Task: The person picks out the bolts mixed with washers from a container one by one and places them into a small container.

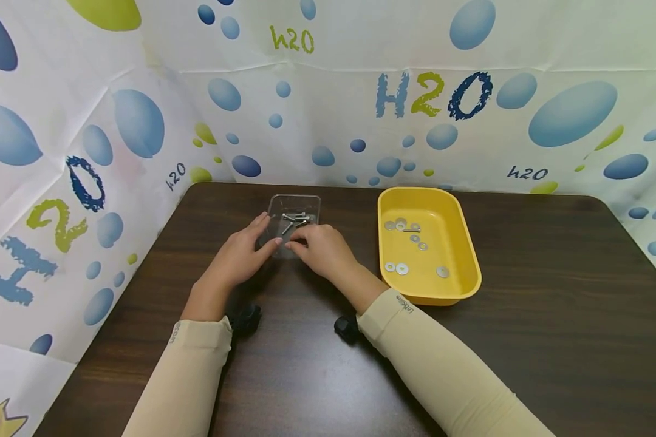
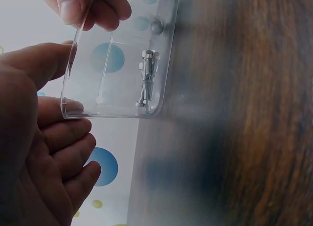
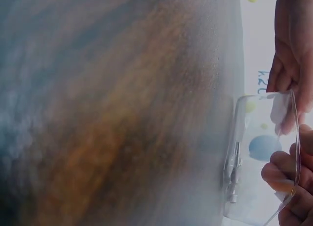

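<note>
A small clear plastic box (image 1: 295, 205) stands on the dark table, with several metal bolts (image 1: 297, 218) lying loose on its floor. My left hand (image 1: 240, 255) holds the box at its left side, thumb toward the near edge and fingers along the left wall. The left wrist view shows the bolts (image 2: 148, 77) in a heap beyond those fingers. Over the near right part of the box is my right hand (image 1: 325, 252). Its curled fingers (image 3: 279, 172) dip past the rim; whether they pinch anything is hidden.
To the right stands a yellow tray (image 1: 464, 255) holding several flat washers (image 1: 401, 269) and one bolt (image 1: 412, 230). A white printed cloth (image 1: 350, 48) hangs behind the table and along its left side. The dark wooden tabletop (image 1: 290, 376) extends in front.
</note>
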{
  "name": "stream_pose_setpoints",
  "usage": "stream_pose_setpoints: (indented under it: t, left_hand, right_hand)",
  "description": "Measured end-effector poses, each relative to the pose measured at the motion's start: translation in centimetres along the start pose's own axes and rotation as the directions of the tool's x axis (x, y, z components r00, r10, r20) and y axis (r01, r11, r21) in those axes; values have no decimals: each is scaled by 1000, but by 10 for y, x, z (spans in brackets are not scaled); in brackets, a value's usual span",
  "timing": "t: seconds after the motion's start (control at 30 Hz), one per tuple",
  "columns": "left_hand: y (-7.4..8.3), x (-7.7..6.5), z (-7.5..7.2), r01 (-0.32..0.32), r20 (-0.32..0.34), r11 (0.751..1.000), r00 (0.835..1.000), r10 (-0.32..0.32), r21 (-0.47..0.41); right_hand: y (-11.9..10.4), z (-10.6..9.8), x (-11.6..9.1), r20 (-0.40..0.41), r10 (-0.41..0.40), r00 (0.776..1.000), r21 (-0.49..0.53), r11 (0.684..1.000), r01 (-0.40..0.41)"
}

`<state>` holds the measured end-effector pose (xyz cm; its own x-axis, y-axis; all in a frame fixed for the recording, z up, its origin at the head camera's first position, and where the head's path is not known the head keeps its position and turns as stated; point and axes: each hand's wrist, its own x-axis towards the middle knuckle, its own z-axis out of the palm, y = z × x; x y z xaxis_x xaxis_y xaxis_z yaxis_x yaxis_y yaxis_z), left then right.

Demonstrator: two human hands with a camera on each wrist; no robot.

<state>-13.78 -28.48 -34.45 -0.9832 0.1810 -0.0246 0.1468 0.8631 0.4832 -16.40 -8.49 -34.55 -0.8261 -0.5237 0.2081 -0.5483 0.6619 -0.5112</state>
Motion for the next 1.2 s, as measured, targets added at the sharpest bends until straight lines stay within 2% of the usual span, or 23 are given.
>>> stream_pose_setpoints:
  t: [0.53,0.67,0.9,1.1,1.2]
  left_hand:
    - [0,1,1,-14,-22,1000,1000,14,3]
    - [0,1,2,-21,-39,1000,999,21,4]
    - [4,1,2,-39,-80,999,996,39,6]
    - [17,-2,3,-109,-181,994,978,104,-18]
    - [27,-3,4,-145,-188,989,973,136,-31]
  right_hand:
    - [-1,-5,0,14,6,1000,15,1000,-6]
    - [-1,-9,0,-18,11,1000,41,999,-10]
    - [-2,-34,1,-95,49,994,123,992,-37]
    - [7,-63,-1,-144,74,987,116,992,-57]
    - [14,-78,-1,-164,75,984,105,993,-58]
